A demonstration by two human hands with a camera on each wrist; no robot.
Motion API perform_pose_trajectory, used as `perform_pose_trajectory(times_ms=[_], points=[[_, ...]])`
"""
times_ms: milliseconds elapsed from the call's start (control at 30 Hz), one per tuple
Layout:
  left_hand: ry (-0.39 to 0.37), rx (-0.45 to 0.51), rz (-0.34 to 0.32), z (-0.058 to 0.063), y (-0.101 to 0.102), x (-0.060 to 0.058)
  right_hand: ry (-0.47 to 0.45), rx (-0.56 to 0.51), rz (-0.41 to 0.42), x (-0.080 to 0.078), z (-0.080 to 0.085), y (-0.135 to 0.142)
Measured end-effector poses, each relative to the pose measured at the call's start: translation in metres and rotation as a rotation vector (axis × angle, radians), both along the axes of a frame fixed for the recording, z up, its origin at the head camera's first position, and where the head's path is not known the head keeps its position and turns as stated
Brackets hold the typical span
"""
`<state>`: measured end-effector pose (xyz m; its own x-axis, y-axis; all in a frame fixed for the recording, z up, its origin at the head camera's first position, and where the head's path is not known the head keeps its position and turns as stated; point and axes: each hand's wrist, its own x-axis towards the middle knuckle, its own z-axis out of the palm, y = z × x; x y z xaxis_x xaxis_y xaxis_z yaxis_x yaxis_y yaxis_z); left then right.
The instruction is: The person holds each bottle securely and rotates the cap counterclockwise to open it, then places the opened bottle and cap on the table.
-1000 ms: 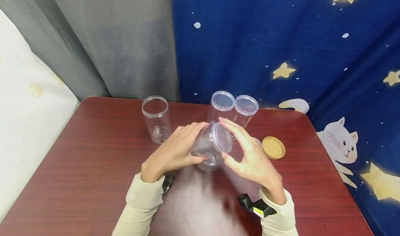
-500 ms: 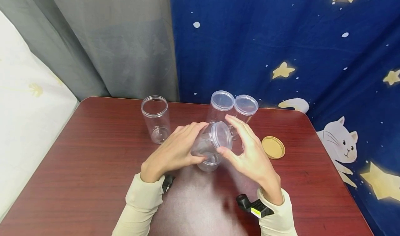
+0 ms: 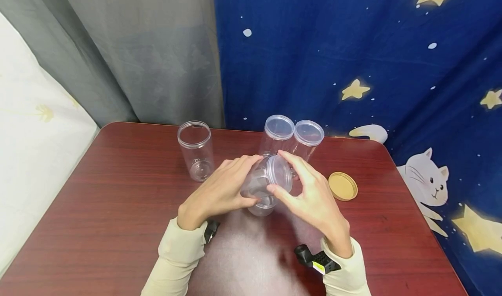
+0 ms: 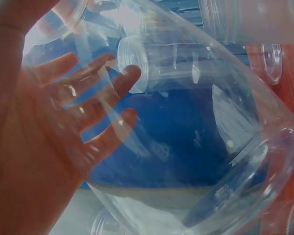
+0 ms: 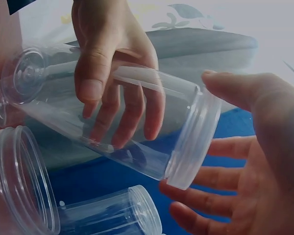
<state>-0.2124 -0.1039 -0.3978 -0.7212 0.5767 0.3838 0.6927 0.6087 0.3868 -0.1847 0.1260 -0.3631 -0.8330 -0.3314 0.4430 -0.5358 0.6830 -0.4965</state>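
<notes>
My left hand (image 3: 219, 187) grips the side of a clear plastic jar (image 3: 256, 183), which is tilted above the table with its lidded end to the right. The thumb and fingers of my right hand (image 3: 317, 202) hold the rim of its clear screw lid (image 5: 195, 142). The lid sits over the jar's mouth in the right wrist view. Through the clear wall in the left wrist view, the left fingers (image 4: 110, 139) show spread round the jar. Another clear jar (image 3: 263, 209) stands below the held one, partly hidden by it.
Two lidded clear jars (image 3: 279, 128) stand close together behind the hands. To the left is an open clear jar (image 3: 198, 161). A gold lid (image 3: 343, 186) lies on the red-brown table (image 3: 117, 209) at the right. Curtains (image 3: 294, 60) hang along the back edge.
The right fingers came away from the lid's far edge half a second ago and are back on it now. The right thumb has shifted left across the lid. The left hand stays put.
</notes>
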Motion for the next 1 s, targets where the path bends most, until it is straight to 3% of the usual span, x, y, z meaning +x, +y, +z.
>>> perform_pose_trajectory(times_ms=[300,1000], points=[[0.003,-0.004,0.002,0.001,-0.001,0.000,-0.058,-0.021,0.113,0.001,0.004,0.005],[-0.010,0.001,-0.002,0.001,-0.001,0.001,-0.091,-0.012,0.238,0.000,0.007,0.013]])
